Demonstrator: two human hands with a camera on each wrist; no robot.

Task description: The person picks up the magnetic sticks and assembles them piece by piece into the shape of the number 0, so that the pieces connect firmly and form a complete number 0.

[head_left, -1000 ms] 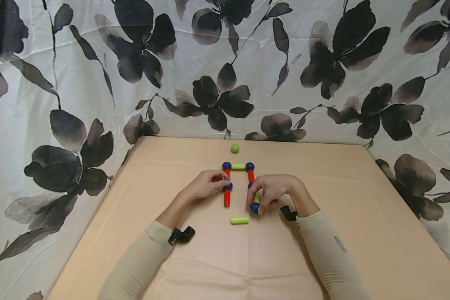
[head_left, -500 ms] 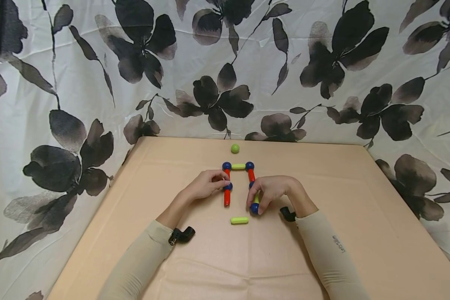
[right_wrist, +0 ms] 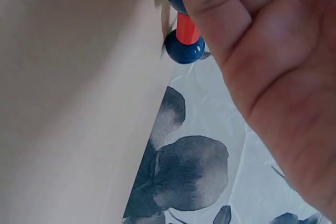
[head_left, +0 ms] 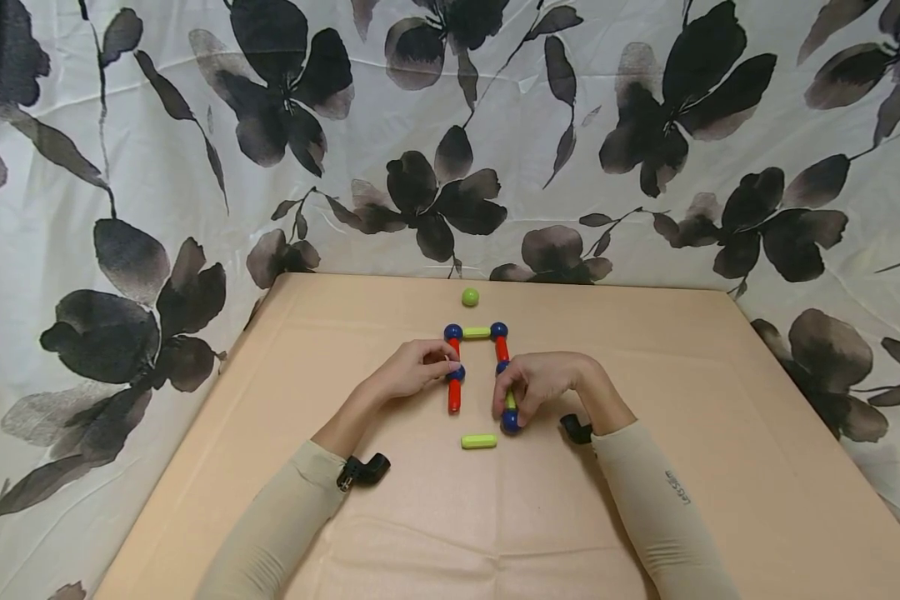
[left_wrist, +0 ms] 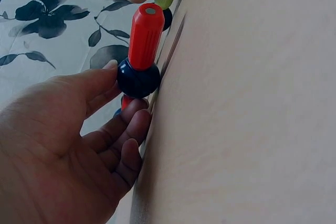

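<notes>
A magnetic ball-and-rod frame lies on the table. Its far side is a yellow-green rod (head_left: 476,333) between two blue balls. With thumb and fingers, my left hand (head_left: 414,368) pinches the middle blue ball (left_wrist: 138,78) of the left row. From that ball a red rod (left_wrist: 145,38) points toward me, its near end bare. My right hand (head_left: 540,385) grips the yellow-green rod (head_left: 511,399) at the near end of the right row, partly covering it. A blue ball (head_left: 510,421) caps this rod. The right wrist view shows a red rod (right_wrist: 187,29) and blue balls beyond the palm.
A loose yellow-green rod (head_left: 479,442) lies on the table (head_left: 390,542) in front of the frame. Beyond the frame sits a green ball (head_left: 470,297) near the far table edge. A flowered cloth (head_left: 540,150) hangs behind.
My right hand has shifted the right row slightly; its near blue ball sits a touch closer to me and to the right. The left hand stays in place.
</notes>
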